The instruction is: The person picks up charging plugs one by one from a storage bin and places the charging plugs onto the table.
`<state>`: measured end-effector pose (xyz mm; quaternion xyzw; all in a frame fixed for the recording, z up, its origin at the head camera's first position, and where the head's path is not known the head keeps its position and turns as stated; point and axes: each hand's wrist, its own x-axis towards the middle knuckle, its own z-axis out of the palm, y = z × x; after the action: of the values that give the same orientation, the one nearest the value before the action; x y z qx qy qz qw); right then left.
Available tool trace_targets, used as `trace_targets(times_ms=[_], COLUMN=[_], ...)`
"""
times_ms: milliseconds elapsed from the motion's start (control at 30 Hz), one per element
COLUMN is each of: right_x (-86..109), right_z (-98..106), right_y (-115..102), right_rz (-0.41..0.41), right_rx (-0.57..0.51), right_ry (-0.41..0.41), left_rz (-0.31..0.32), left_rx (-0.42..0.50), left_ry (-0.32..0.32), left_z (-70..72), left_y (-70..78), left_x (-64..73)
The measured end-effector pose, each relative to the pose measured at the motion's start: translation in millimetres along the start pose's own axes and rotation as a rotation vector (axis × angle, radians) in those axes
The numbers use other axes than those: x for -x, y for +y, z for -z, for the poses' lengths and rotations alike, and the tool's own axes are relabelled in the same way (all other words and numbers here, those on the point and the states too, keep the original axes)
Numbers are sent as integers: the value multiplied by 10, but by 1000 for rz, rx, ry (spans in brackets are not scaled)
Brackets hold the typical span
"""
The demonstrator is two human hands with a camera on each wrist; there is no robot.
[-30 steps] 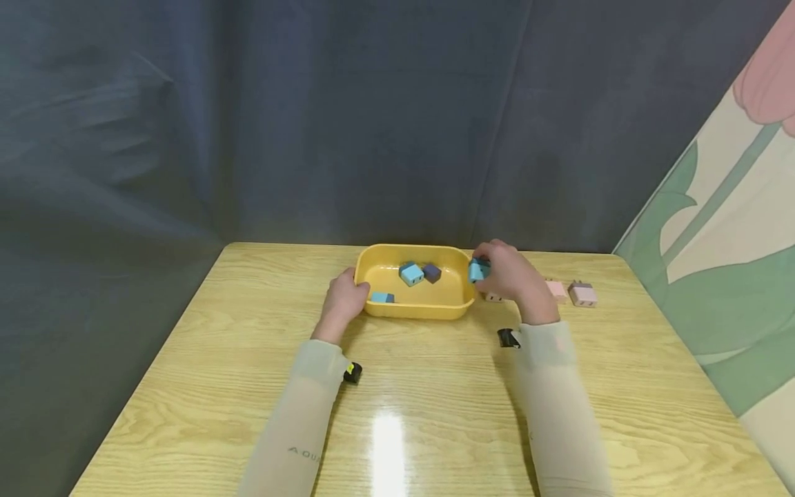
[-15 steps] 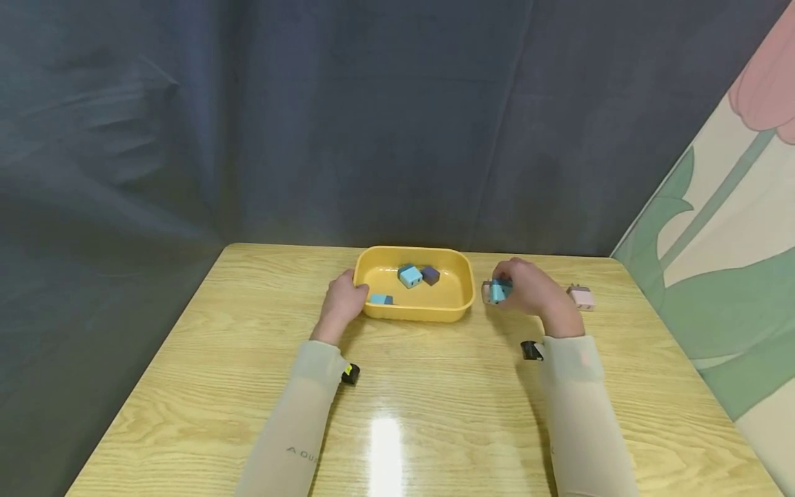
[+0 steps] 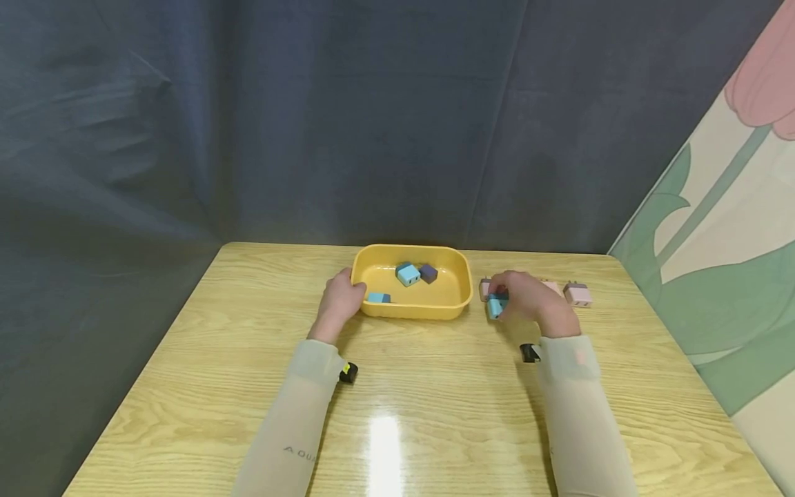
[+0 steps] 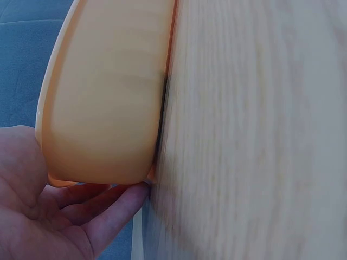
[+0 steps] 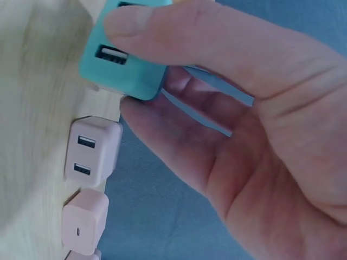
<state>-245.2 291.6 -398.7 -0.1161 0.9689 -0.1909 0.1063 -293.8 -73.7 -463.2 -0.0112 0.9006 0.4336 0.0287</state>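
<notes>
My right hand point(image 3: 535, 300) pinches a teal two-port USB wall charger point(image 5: 124, 78), with the thumb over its port face and the fingers behind. In the head view this charger is in front of a pale pink charger point(image 3: 484, 284), just right of the yellow tray point(image 3: 410, 313). My left hand point(image 3: 342, 298) grips the tray's left end, its thumb side at the rim and fingers against the outer wall in the left wrist view. Inside the tray lie two light blue chargers, one near the middle point(image 3: 408, 275) and one at front left point(image 3: 378, 298), beside a dark purple charger point(image 3: 428, 273).
More pink chargers stand in a row right of the tray, one at the right end point(image 3: 579, 295) and another partly behind the right hand point(image 3: 551, 286). A dark curtain point(image 3: 373, 124) hangs behind the wooden table point(image 3: 435, 414). A floral cloth point(image 3: 745, 290) hangs at the right.
The right hand has carried the teal charger from the tray's right rim rightward and toward me, down close to the table by the pink chargers. The left hand stays on the tray.
</notes>
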Motion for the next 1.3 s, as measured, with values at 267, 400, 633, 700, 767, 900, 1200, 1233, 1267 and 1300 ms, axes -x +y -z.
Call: trace_targets(times_ms=[267,400,633,700,767,900,1200,1233,1267,1300], right_x=[-11,-37,-64,-64,-65,-68,-78,-78,-78,-77], right_z=[-30,-60,-74,-75,-80,-88,-100,-100,-98,-97], right_y=[-4,-10,-45,-52,-56,-52,-34,-35,-34,-34], right_rz=[7,12,-30,-39,-44,-50,-24,-25,-23,-23], right_rx=[9,40,90,100,107,114,140,142,143,143], right_ry=[-30,-37,-75,-84,-88,-93,-86,-87,-87,-88], left_rz=[-5,1,0,5,7,15,7,-7,-8,-10], left_rx=[4,13,20,19,14,12,20,19,19,19], left_ry=[-2,-12,-21,-26,-24,-27,-24,-19,-18,-16], left_z=[8,10,-42,-54,-81,-85,12,2,4,4], left_y=[-7,-18,-159,-190,-231,-212,-2,-34,-29,-23], left_x=[-1,-7,-156,-200,-249,-239,0,-29,-25,-18])
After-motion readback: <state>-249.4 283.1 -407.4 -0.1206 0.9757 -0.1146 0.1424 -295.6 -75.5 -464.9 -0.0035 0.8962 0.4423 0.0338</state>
